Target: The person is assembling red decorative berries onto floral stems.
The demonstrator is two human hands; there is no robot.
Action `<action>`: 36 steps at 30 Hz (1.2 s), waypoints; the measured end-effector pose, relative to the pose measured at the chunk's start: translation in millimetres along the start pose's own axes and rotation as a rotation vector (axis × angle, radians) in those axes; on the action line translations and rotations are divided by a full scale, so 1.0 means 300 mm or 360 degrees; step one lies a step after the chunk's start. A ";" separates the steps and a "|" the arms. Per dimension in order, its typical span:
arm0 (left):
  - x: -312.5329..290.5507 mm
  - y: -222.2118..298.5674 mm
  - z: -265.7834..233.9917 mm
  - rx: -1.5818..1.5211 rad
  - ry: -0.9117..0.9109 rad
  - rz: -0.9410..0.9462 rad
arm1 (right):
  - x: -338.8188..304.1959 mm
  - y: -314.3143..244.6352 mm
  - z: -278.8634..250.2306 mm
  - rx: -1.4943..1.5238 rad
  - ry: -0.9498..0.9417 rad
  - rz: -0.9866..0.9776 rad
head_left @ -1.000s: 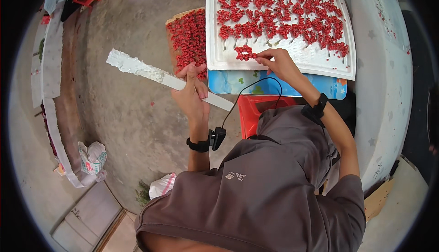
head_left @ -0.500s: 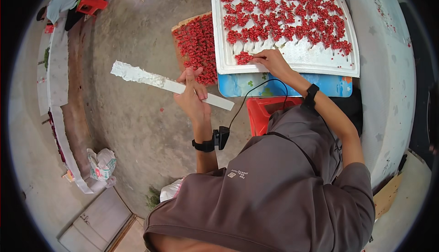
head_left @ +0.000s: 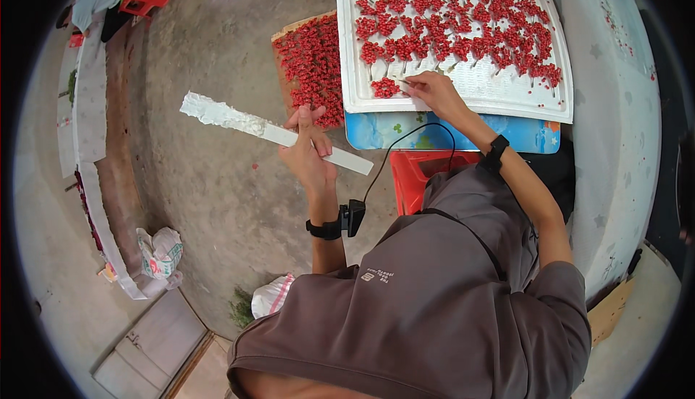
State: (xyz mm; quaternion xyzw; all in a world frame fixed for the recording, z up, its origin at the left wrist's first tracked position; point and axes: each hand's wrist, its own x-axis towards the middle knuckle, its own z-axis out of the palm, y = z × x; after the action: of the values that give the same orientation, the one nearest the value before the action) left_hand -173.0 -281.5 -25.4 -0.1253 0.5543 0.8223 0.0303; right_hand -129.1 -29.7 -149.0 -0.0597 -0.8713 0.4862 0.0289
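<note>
My left hand (head_left: 310,151) is closed around a flat white stick (head_left: 279,135), held slantwise over the floor. Thick white paste coats its far left end. On the white foam tray (head_left: 463,104), rows of red berry sprigs (head_left: 449,19) lie with stems mostly toward me. One small red berry cluster (head_left: 385,88) sits apart at the tray's near left. Just right of that cluster, my right hand (head_left: 436,94) is in a pinch, with a thin stem-like piece at its fingertips. Whether this piece joins the cluster cannot be made out.
A blue patterned board (head_left: 369,133) lies beneath the tray, above a red stool (head_left: 409,182). Left of the tray, a cardboard-edged panel of red berries (head_left: 308,59) lies lower down. A black cable runs from my left wrist device (head_left: 351,218). A pale cloth-covered surface (head_left: 608,109) borders the right.
My right fingertips have drawn back slightly to the right from the small berry cluster. My left hand and the stick have barely shifted.
</note>
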 end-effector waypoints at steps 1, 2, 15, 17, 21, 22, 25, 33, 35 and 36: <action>0.002 -0.001 0.000 -0.0002 -0.0004 0.0006 | -0.001 -0.002 -0.009 -0.0121 0.0037 0.0079; 0.003 -0.003 0.001 -0.0004 -0.0009 0.0012 | 0.000 -0.001 -0.016 -0.0119 0.0042 0.0081; -0.026 0.016 0.007 0.0061 -0.0060 0.0017 | 0.002 -0.025 -0.022 -0.0106 -0.0138 0.0008; -0.039 0.017 0.025 0.0037 -0.0027 0.0013 | -0.018 -0.038 -0.057 -0.0222 0.0077 -0.0291; -0.077 -0.004 0.064 0.0093 -0.0155 -0.0050 | -0.159 -0.127 -0.326 -0.0245 0.0132 -0.0117; -0.088 -0.024 0.075 0.0112 -0.0242 -0.0092 | -0.222 -0.154 -0.404 -0.0329 0.0196 -0.0045; -0.152 -0.051 0.157 0.0219 -0.0452 -0.0180 | -0.451 -0.233 -0.591 -0.0207 0.0381 0.0177; -0.450 -0.121 0.616 0.0663 -0.1893 -0.0675 | -1.172 -0.377 -0.655 0.0366 0.1389 0.0890; -0.557 -0.170 0.714 0.0700 -0.2093 -0.0737 | -1.306 -0.377 -0.629 0.0347 0.1695 0.1035; -0.611 -0.191 0.761 0.0732 -0.2231 -0.0778 | -1.361 -0.372 -0.621 0.0342 0.1847 0.1100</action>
State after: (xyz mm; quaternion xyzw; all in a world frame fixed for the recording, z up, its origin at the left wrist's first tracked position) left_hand -24.5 -33.3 47.7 0.3146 0.5191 0.5438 0.5795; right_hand 287.4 15.6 46.9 -0.5823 -0.5924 0.4406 0.3403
